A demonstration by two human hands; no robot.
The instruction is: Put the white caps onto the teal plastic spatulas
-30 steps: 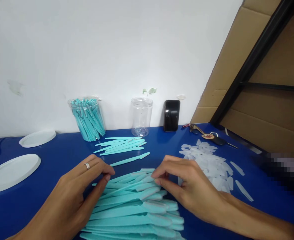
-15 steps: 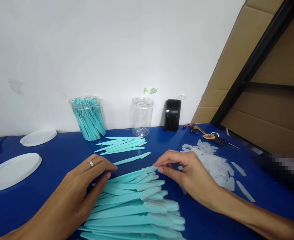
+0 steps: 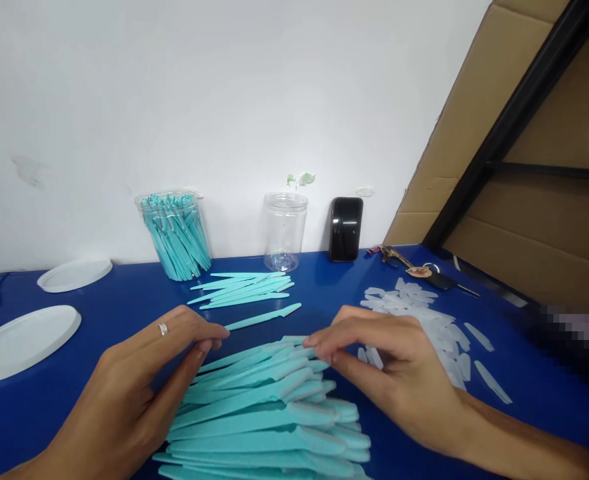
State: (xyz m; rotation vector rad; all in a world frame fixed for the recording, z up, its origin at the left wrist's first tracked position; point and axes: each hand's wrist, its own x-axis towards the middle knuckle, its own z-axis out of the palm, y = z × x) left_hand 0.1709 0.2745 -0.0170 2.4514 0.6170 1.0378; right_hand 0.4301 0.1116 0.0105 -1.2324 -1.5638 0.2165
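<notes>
While my left hand [image 3: 139,370] hovers at the thin ends of a broad pile of turquoise eyebrow razors [image 3: 254,420], my right hand [image 3: 401,377] is at their wide ends. The fingers of the left are curled, thumb and forefinger tips drawn close together; I cannot tell whether anything is pinched between them. On the right, forefinger and thumb meet the heads of the farthest razors in the pile, and whether they are clamped on one I cannot tell either. A silver ring [image 3: 163,329] sits on a left finger.

The pile lies right in front of me on the blue worktop [image 3: 129,293], handles to the left, heads to the right. Just beyond it, a single turquoise razor [image 3: 269,318] lies apart, its thin end hidden near my left forefinger. Past that is a smaller loose bunch of razors [image 3: 244,291].

Toward the white wall [image 3: 224,100] stand a clear jar [image 3: 169,213] packed with more razors, a second clear jar [image 3: 285,230], and a black phone [image 3: 345,229] propped on end. Two round white lids lie to my left, a nearer lid [image 3: 27,343] and a farther lid [image 3: 74,275]. Beyond my right hand, translucent covers [image 3: 424,320] are heaped, with a bunch of keys [image 3: 419,271] behind.
</notes>
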